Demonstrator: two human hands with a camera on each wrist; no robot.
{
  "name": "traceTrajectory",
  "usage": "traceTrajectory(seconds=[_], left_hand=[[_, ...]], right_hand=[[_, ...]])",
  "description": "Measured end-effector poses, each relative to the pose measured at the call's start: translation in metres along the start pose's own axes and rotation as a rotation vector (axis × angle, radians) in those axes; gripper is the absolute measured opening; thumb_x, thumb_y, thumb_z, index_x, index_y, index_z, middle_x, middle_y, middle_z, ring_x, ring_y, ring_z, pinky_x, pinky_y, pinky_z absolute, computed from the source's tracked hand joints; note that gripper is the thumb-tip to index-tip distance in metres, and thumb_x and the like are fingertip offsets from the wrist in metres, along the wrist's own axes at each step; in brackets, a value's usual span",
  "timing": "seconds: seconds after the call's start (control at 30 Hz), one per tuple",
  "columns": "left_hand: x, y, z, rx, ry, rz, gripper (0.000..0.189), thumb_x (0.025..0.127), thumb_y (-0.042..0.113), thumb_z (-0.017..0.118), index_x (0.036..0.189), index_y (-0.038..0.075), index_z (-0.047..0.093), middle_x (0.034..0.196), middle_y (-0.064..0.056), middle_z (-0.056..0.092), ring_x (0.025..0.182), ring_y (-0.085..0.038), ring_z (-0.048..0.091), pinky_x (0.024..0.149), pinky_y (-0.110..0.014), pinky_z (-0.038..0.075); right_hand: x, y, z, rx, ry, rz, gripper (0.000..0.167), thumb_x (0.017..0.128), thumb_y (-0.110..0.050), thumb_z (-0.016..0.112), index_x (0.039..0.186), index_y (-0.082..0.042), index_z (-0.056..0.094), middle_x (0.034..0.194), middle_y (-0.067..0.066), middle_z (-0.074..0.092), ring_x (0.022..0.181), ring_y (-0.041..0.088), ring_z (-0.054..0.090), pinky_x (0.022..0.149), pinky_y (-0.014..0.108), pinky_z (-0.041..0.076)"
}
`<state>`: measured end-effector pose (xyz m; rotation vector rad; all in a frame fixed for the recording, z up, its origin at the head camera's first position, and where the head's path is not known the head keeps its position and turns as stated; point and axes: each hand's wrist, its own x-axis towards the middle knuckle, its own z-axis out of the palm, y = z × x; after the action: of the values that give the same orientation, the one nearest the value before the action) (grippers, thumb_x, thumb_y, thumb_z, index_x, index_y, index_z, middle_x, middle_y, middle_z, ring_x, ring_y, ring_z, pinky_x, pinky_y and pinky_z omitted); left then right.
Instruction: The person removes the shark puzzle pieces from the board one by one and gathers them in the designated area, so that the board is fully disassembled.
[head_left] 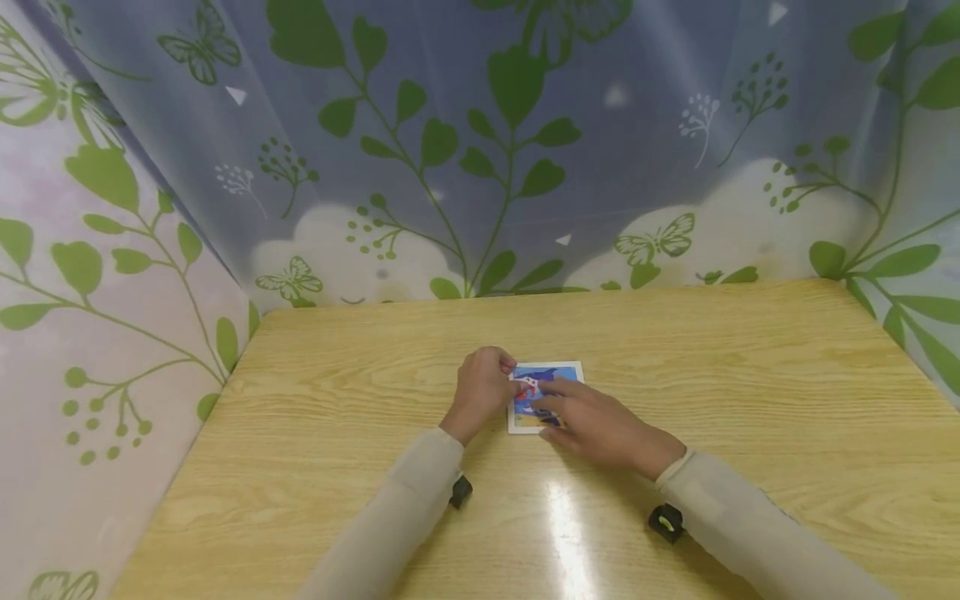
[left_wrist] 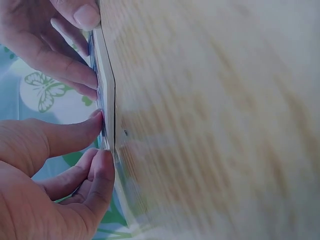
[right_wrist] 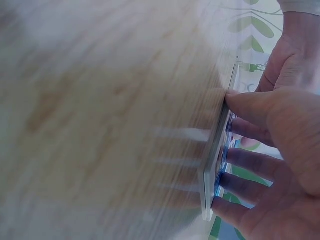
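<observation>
A small, flat picture board (head_left: 558, 372) with a white border and a blue sea scene lies on the wooden table. My left hand (head_left: 483, 387) is at its left edge; the left wrist view has the thumb (left_wrist: 85, 132) on the printed face and the curled fingers (left_wrist: 102, 172) against the rim. From the right, my right hand (head_left: 603, 423) reaches over the board. Its fairly straight fingers (right_wrist: 250, 160) touch the picture, while the thumb (right_wrist: 245, 104) rests at the near edge. Both hands cover part of the print, including something red and white.
The light wooden table top (head_left: 360, 350) runs to a blue curtain (head_left: 600, 183) with green leaves and butterflies at the back. A pale patterned cloth (head_left: 150, 333) hangs on the left. Dark devices (head_left: 666, 522) are strapped at both wrists.
</observation>
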<state>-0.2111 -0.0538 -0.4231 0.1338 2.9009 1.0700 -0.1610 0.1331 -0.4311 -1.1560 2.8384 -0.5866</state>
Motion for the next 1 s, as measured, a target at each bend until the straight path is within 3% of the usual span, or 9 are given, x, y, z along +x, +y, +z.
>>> traceTrajectory(seconds=[0.23,0.47,0.67,1.0], left_hand=[[0.0,-0.002,-0.001,-0.027,0.027,0.015,0.03,0.074,0.008,0.09,0.099,0.002,0.075,0.09,-0.006,0.073,0.084,-0.02,0.068,0.077,-0.034,0.056],[0.001,-0.003,0.001,-0.092,0.069,0.025,0.011,0.083,0.006,0.082,0.093,0.003,0.077,0.086,-0.005,0.074,0.079,-0.018,0.07,0.075,-0.034,0.057],[0.001,-0.005,0.0,-0.212,0.065,-0.023,0.004,0.086,0.004,0.077,0.09,0.004,0.077,0.082,-0.004,0.073,0.075,-0.016,0.068,0.07,-0.031,0.057],[-0.001,-0.025,-0.02,-0.345,0.07,-0.077,0.008,0.088,0.0,0.075,0.096,0.0,0.076,0.088,-0.009,0.074,0.079,-0.018,0.07,0.069,-0.027,0.058]], right_hand=[[0.001,0.0,0.0,-0.005,0.004,-0.009,0.034,0.097,-0.017,0.07,0.126,0.001,0.067,0.138,0.024,0.057,0.133,0.043,0.048,0.11,0.055,0.039],[0.0,0.001,0.001,-0.022,0.007,-0.011,0.034,0.096,-0.017,0.071,0.125,0.0,0.067,0.137,0.023,0.058,0.132,0.04,0.05,0.109,0.053,0.042],[0.0,-0.001,-0.001,-0.001,-0.013,0.017,0.035,0.097,-0.019,0.071,0.126,0.0,0.067,0.139,0.024,0.056,0.133,0.041,0.049,0.109,0.053,0.041],[-0.001,-0.003,-0.004,-0.013,-0.014,0.023,0.033,0.096,-0.017,0.071,0.125,-0.001,0.067,0.139,0.024,0.056,0.132,0.041,0.05,0.108,0.054,0.042]])
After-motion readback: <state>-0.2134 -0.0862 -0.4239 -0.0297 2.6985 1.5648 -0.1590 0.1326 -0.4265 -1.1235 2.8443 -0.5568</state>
